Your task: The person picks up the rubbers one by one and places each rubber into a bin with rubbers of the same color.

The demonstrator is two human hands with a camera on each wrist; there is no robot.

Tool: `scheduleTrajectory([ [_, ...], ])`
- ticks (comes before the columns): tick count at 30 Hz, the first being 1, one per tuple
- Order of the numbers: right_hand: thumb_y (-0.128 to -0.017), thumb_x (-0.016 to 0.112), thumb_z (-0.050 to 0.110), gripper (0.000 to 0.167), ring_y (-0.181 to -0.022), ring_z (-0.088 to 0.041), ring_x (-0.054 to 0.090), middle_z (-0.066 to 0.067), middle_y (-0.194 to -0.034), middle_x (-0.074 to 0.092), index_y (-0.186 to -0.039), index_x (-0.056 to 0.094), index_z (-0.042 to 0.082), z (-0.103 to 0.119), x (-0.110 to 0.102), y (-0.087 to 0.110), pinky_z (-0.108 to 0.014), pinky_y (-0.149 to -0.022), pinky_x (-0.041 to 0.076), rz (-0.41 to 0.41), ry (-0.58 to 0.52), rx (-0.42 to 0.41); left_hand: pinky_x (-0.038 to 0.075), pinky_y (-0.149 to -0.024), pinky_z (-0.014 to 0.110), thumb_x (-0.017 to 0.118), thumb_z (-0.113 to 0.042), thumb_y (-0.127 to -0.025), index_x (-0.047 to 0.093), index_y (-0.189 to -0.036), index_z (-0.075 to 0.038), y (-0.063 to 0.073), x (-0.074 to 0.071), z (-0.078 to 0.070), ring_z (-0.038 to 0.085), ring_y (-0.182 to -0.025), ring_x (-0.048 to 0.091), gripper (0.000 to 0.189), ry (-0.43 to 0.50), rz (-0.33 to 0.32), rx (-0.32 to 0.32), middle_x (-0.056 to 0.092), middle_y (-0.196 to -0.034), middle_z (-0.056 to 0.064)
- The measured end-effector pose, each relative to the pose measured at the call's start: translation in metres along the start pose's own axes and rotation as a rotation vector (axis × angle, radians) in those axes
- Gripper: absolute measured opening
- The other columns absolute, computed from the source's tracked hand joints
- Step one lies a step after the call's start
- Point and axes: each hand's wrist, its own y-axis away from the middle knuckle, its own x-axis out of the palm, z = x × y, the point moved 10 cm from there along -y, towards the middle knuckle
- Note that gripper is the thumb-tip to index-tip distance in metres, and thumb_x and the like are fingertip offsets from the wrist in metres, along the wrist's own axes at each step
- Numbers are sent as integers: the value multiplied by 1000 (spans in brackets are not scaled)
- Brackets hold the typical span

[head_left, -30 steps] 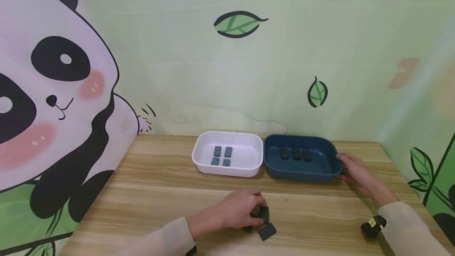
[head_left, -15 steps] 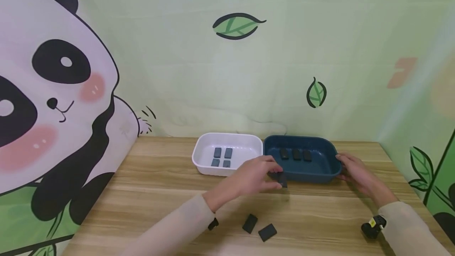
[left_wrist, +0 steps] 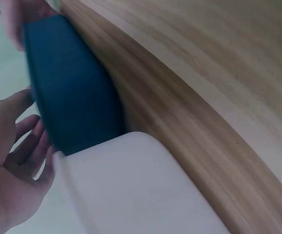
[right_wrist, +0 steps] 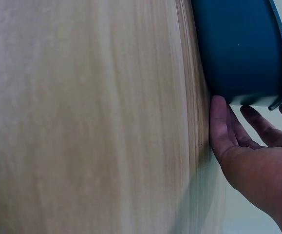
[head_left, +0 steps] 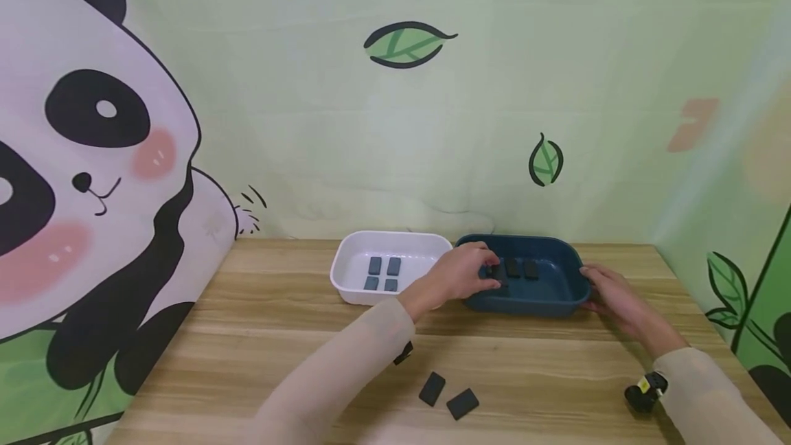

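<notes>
My left hand point(head_left: 460, 272) reaches over the near left side of the dark blue tray point(head_left: 556, 306). Its thumb and fingers pinch a dark rectangular tile point(head_left: 499, 276) low inside the tray, partly hidden by the fingers. Two more dark tiles, one of them the far right tile point(head_left: 531, 270), lie in a row beside it. My right hand point(head_left: 621, 299) holds the tray's right end, its thumb at the rim and its fingers against the end wall point(right_wrist: 248, 73). In the left wrist view the tray's side hides the left fingertips and the tile.
A white tray point(head_left: 352, 295) stands against the blue one on the left, with several grey-blue tiles inside. Two dark tiles, a left one point(head_left: 432, 389) and a right one point(head_left: 463, 404), lie on the wooden table point(head_left: 278, 335) nearer me. A printed cloth hangs behind.
My left hand has picked up dark tile from the table's front and carried it forward and right into the blue tray. My right hand has stayed at the tray's end.
</notes>
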Motion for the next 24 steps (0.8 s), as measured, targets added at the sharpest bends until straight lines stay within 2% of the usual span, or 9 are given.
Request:
scheduleTrajectory([
  [4,-117,29,37,69,-113,-2,55,-39,-161,28,-159,19,-16,1,0,1,-28,-91,59,1,1,-3,54,-96,23,78,-43,-97,74,-133,-17,-13,15,9,11,-113,66,45,-17,27,-3,69,-126,-3],
  [7,-117,29,37,68,-119,-10,56,-39,-161,27,-159,19,-16,3,1,2,-28,-92,58,6,6,2,54,-96,24,79,-42,-97,75,-132,-16,-19,23,15,11,-113,67,43,1,40,-3,70,-125,-2],
  [12,-117,28,36,68,-129,-23,52,-39,-161,27,-160,18,-15,2,-1,2,-28,-92,58,0,19,11,55,-93,22,80,-40,-96,76,-127,-15,-22,29,18,11,-109,68,39,48,60,-8,73,-119,-2],
  [16,-117,28,37,68,-133,-30,50,-39,-160,28,-159,19,-15,1,-1,1,-28,-92,58,-3,25,11,55,-92,21,80,-41,-96,78,-124,-18,-23,31,18,10,-108,69,36,45,95,-34,75,-117,-3],
  [20,-117,28,37,68,-130,-27,52,-39,-159,30,-159,20,-15,0,-1,0,-28,-92,58,0,28,9,55,-91,22,80,-42,-95,78,-122,-20,-22,34,19,8,-107,69,35,20,135,-76,76,-116,-5],
  [24,-117,29,37,68,-120,-14,56,-39,-158,31,-159,20,-15,0,-1,0,-29,-91,59,0,21,-3,55,-90,23,81,-43,-95,79,-121,-22,-23,36,21,8,-107,68,34,-6,158,-106,76,-116,-7],
])
